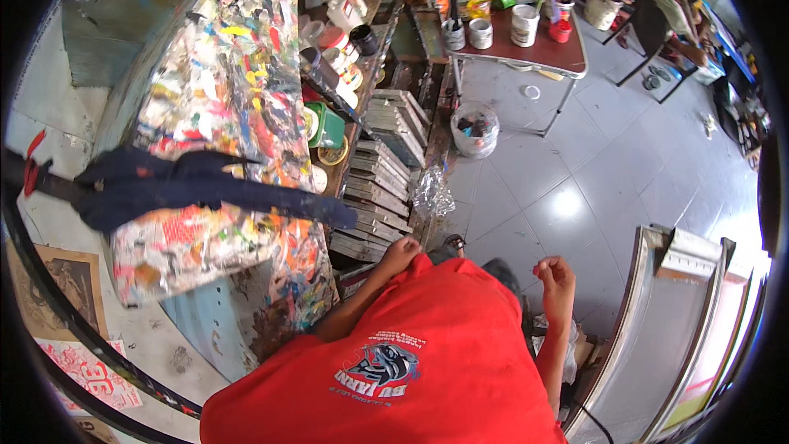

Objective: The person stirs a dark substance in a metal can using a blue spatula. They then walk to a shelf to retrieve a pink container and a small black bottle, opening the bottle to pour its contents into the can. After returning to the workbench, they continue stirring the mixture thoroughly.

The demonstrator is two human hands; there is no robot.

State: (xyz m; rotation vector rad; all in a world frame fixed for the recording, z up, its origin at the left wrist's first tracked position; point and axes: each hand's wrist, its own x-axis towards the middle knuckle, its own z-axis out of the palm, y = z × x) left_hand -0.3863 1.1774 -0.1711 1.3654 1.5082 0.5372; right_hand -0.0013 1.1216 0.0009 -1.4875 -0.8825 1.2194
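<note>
The red printed T-shirt (370,345) I wear fills the lower middle of the view. My left hand (400,256) is at the left side of its lower front, beside the stacked frames, with fingers curled in against the red cloth. Whether it grips the cloth is hidden. Out to the right of the shirt, my right hand (556,278) is raised over the floor, its fingers bent together. A small red spot shows at its fingertips, too small to name.
A paint-spattered table (238,57) stands left, with a dark cloth (214,189) above it. Beside it, a shelf of paint pots adjoins stacked frames (374,197). Farther off are a brown table (526,45), a waste bin (475,131) and a seated person (670,0). Screen frames (657,321) lean right.
</note>
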